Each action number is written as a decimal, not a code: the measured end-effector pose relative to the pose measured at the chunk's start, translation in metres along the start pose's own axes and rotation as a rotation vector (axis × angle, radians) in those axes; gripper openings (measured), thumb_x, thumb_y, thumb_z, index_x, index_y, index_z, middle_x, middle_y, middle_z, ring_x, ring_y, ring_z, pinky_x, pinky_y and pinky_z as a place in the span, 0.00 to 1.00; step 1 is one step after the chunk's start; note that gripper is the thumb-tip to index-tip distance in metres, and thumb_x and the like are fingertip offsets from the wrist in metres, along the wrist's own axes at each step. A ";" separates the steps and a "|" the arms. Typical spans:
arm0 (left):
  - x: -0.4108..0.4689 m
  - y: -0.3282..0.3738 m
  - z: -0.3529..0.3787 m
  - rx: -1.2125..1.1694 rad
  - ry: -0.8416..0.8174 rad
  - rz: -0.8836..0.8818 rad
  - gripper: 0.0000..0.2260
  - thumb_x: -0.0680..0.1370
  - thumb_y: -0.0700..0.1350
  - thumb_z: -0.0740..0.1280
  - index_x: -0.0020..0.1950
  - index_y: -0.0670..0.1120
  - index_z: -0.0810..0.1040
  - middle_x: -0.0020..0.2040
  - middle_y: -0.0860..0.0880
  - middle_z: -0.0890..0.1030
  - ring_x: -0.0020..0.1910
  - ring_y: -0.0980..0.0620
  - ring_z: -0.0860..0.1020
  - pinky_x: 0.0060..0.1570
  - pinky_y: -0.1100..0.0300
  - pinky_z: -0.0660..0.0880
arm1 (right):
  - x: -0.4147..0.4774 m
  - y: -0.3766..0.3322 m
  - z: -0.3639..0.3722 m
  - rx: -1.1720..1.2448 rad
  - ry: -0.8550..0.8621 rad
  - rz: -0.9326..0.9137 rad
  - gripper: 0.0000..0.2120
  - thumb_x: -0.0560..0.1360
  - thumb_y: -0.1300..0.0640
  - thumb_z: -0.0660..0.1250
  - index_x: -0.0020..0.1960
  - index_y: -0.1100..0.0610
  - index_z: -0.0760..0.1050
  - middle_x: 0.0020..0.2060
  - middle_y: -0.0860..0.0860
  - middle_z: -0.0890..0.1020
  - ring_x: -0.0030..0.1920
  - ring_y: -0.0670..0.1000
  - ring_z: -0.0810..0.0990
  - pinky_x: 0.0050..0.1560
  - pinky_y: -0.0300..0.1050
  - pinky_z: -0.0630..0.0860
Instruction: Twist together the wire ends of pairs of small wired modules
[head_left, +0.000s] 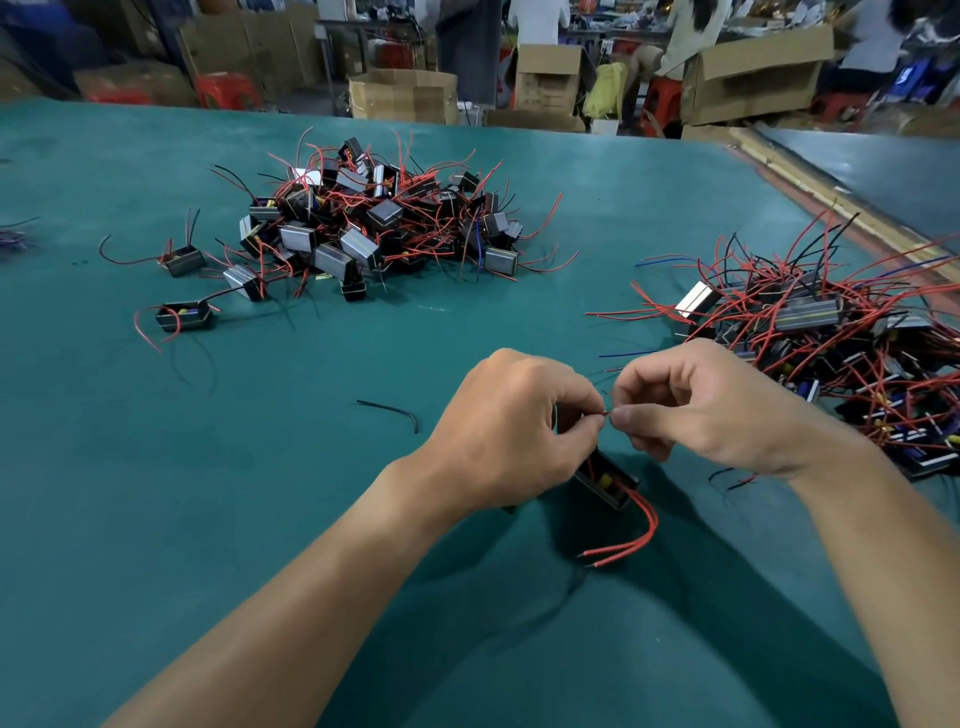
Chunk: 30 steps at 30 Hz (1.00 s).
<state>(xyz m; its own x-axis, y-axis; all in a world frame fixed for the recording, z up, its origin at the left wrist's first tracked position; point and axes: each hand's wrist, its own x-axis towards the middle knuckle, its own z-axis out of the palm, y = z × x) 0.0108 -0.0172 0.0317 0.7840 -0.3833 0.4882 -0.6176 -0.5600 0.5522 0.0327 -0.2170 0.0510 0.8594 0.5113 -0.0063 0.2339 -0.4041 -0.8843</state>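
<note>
From my feed, the module (608, 483) hangs just below my left hand (511, 421), partly hidden by the palm. Its long axis runs from far-left to near-right, with the open top turned toward the camera. Two red leads (631, 540) leave its near-right end, curve down and point back to the left, their bare tips free above the table (208, 467).

The wire ends (607, 413) sit between my two hands, above the module. My left hand is curled, thumb and forefinger pinching the wire ends from the left. My right hand (717, 410) is curled too and pinches the same spot from the right, fingertips almost touching the left's. I cannot tell how many strands are in the pinch.

A far pile (384, 218) of modules lies well beyond the hands, and a right pile (831, 353) lies just beside my right hand. A loose black wire (395, 410) lies left of my left hand.
</note>
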 end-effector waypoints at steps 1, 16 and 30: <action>0.000 0.000 0.000 -0.001 0.005 -0.019 0.05 0.73 0.44 0.70 0.39 0.48 0.84 0.32 0.52 0.80 0.31 0.52 0.76 0.33 0.56 0.74 | 0.002 0.001 0.001 -0.022 0.029 -0.022 0.08 0.75 0.64 0.71 0.37 0.60 0.78 0.26 0.53 0.80 0.27 0.50 0.75 0.32 0.41 0.74; 0.006 -0.009 0.002 -0.270 0.127 -0.324 0.07 0.74 0.43 0.71 0.38 0.53 0.82 0.27 0.58 0.79 0.24 0.61 0.72 0.27 0.69 0.68 | 0.012 0.013 0.026 -0.423 0.030 0.083 0.15 0.59 0.38 0.79 0.41 0.36 0.76 0.32 0.37 0.78 0.27 0.40 0.73 0.31 0.31 0.65; 0.011 -0.019 -0.013 -0.174 0.428 -0.375 0.15 0.73 0.56 0.73 0.32 0.49 0.77 0.25 0.58 0.76 0.22 0.57 0.66 0.25 0.63 0.64 | 0.019 0.009 0.012 -0.093 0.721 -0.095 0.03 0.69 0.54 0.74 0.37 0.50 0.81 0.30 0.42 0.82 0.31 0.43 0.78 0.38 0.37 0.76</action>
<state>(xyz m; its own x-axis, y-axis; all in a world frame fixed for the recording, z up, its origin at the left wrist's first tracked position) 0.0308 -0.0012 0.0353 0.8783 0.1679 0.4478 -0.3329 -0.4575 0.8245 0.0455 -0.2019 0.0372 0.9117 -0.0654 0.4057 0.3328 -0.4614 -0.8224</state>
